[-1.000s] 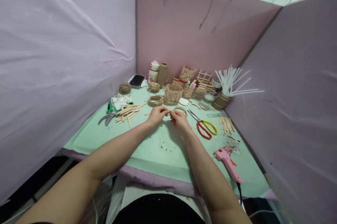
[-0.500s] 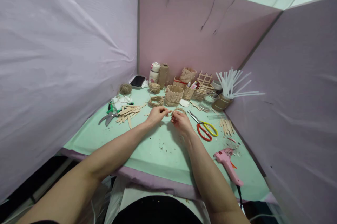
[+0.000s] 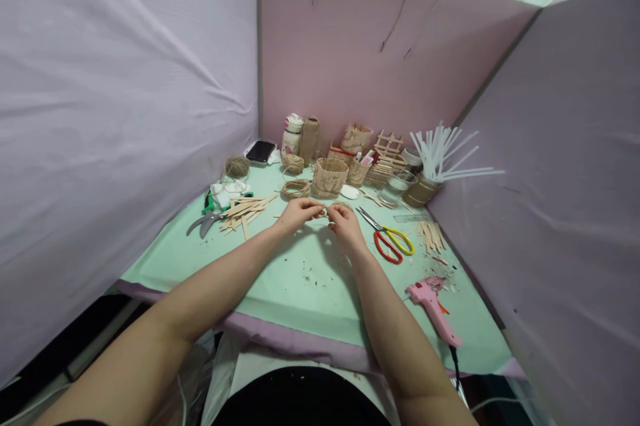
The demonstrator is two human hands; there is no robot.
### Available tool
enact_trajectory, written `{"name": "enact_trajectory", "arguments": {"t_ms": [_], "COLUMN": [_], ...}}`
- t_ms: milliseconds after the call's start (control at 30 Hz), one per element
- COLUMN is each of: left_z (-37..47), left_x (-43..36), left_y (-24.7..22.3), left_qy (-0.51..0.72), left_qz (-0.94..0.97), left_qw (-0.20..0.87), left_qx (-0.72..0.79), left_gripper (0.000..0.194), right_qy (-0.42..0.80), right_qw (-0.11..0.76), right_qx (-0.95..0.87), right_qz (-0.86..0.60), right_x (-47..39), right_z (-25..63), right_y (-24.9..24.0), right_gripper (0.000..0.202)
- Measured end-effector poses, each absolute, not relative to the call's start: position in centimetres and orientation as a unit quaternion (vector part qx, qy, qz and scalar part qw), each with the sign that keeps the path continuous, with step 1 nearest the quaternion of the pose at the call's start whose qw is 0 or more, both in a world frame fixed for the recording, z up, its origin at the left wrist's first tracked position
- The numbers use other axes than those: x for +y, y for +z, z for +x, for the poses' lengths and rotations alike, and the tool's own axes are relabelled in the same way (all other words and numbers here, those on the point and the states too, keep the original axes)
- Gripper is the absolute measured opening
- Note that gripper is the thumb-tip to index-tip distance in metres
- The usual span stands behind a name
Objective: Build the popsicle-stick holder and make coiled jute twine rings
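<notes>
Between the left hand (image 3: pixel 296 214) and the right hand (image 3: pixel 345 225), just above the frame's centre, a thin twine loop (image 3: pixel 334 207) is mostly covered by the fingertips; whether each pinches it is too small to tell. Both forearms run off the bottom edge. The glue gun's cord (image 3: pixel 456 366) drops behind the table edge at lower right. The jumble of small craft pieces (image 3: pixel 365 163) at the back wall is too small to sort out. The phone (image 3: pixel 261 152) shows only a dark screen.
</notes>
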State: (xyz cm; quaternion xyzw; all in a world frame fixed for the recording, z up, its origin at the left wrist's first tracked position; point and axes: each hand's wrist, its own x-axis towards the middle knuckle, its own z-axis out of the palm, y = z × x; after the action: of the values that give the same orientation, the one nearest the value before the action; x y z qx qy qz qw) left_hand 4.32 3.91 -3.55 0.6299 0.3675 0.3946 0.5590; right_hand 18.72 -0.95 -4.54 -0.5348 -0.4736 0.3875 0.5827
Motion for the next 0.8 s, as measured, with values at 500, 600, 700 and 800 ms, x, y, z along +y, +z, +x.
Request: {"name": "enact_trajectory", "arguments": {"t_ms": [500,600,700,800], "left_z": [4.8,4.8,4.7,4.6], "left_x": [3.1,2.9,2.9,3.1], "left_y": [-3.1,-3.1,-3.2,-3.1], "left_qy": [0.416,0.415,0.419,0.422], "left_qz": [0.635,0.635,0.633,0.63], "left_qw": [0.546,0.547,0.55,0.549], "left_qx": [0.356,0.354,0.349,0.351], "left_gripper": [0.029,0.031,0.031,0.03], "right_qy": [0.346,0.338,0.322,0.289], "right_qw": [0.595,0.6,0.6,0.593], "right_qx": [-0.49,-0.492,-0.504,-0.528], "right_qz": [-0.536,-0.532,-0.531,-0.535], "right_x": [-1.5,-1.7,-1.9,-2.0], "right_z": [18.5,18.4,18.3,18.3], "right_y": [-3.7,-3.5,-3.2,-3.1], "right_gripper": [0.016,0.016,0.016,0.014]}}
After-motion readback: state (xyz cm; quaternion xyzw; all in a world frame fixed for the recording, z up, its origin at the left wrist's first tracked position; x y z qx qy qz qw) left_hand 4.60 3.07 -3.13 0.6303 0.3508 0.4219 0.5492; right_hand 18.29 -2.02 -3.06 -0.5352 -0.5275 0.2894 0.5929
